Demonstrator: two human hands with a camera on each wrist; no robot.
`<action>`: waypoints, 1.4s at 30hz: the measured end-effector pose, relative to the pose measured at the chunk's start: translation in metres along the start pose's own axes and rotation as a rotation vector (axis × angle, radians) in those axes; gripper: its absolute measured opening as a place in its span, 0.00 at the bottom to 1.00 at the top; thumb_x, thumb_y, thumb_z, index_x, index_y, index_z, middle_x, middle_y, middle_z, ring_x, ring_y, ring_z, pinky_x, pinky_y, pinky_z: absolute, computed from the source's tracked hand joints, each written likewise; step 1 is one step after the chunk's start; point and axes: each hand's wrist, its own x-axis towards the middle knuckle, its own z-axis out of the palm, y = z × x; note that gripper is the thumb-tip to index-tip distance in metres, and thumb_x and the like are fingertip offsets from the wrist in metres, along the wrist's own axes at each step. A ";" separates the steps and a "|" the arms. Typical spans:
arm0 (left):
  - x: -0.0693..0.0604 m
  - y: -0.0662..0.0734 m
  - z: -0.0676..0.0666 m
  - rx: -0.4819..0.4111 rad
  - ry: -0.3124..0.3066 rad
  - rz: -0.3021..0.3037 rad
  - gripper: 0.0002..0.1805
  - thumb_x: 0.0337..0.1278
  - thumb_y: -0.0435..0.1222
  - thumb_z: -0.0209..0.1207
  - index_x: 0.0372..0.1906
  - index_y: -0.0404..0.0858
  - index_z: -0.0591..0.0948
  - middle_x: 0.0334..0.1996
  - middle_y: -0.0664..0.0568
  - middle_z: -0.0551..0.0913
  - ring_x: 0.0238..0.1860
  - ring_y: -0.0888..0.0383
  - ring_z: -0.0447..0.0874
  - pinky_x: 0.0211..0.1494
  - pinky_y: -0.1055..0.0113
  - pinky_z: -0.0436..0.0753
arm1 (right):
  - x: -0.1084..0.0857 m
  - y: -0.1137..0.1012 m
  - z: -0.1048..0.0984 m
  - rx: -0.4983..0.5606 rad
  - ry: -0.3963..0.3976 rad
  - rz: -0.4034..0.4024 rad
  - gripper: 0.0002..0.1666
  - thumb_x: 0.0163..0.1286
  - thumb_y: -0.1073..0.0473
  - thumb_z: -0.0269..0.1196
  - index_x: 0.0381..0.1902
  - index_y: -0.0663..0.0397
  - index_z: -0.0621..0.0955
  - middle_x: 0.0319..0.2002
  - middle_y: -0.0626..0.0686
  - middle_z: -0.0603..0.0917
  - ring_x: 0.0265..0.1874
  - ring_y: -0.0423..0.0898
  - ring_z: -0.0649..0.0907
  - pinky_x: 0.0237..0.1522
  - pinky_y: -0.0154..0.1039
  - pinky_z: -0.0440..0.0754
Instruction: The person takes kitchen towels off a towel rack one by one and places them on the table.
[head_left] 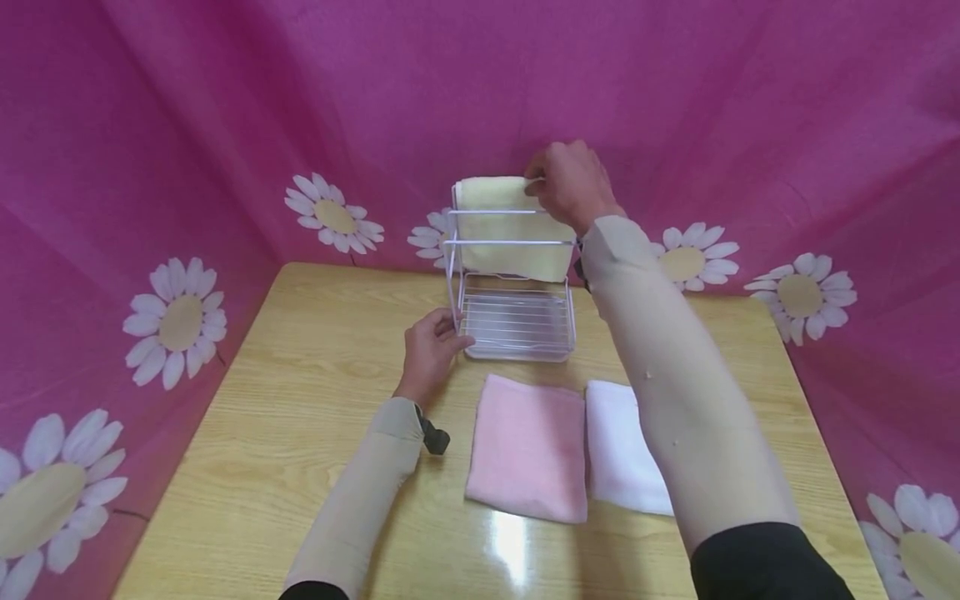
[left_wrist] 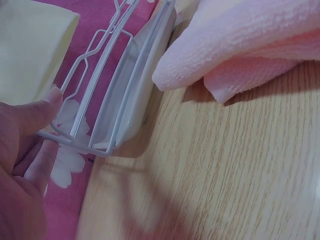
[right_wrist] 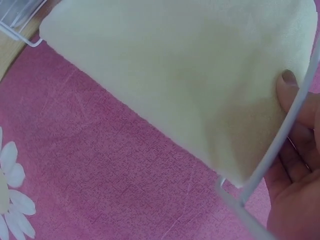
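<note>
A white wire rack (head_left: 510, 242) with a shallow tray (head_left: 517, 357) at its base stands near the back of the table. Over its upper rear part hangs a pale yellow towel (head_left: 491, 197), reaching down behind the front bars. My right hand (head_left: 576, 185) pinches the towel's upper right edge; in the right wrist view the thumb lies on the yellow cloth (right_wrist: 150, 65) and the other fingers are behind, partly hidden. Low on the rack's left side, my left hand (head_left: 430, 354) holds the frame, its thumb and fingers around the wire in the left wrist view.
A folded pink towel (head_left: 528, 450) lies on the wooden table (head_left: 315, 400) in front of the rack. Beside it is a folded white towel (head_left: 622, 450), partly covered by the right forearm. A magenta curtain with daisies (head_left: 333, 217) rises close behind the rack.
</note>
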 end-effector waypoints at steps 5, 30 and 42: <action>-0.001 -0.001 0.000 -0.011 0.003 0.000 0.19 0.50 0.21 0.70 0.49 0.26 0.81 0.52 0.29 0.82 0.57 0.35 0.81 0.54 0.67 0.86 | 0.000 -0.001 -0.001 -0.011 0.026 -0.025 0.13 0.70 0.60 0.68 0.51 0.57 0.87 0.48 0.55 0.88 0.48 0.51 0.84 0.55 0.47 0.83; 0.001 -0.006 0.004 -0.025 -0.011 -0.011 0.21 0.51 0.21 0.70 0.51 0.24 0.80 0.53 0.29 0.82 0.57 0.37 0.81 0.55 0.65 0.85 | -0.053 0.000 -0.100 0.171 0.712 -0.022 0.14 0.71 0.56 0.65 0.46 0.62 0.87 0.44 0.55 0.88 0.38 0.39 0.83 0.47 0.23 0.81; 0.004 -0.001 0.008 0.009 -0.004 0.007 0.18 0.51 0.21 0.70 0.49 0.28 0.82 0.51 0.29 0.83 0.55 0.37 0.82 0.55 0.64 0.85 | -0.132 0.039 -0.145 0.245 1.003 0.008 0.07 0.64 0.59 0.66 0.38 0.47 0.90 0.34 0.32 0.82 0.33 0.31 0.78 0.40 0.22 0.77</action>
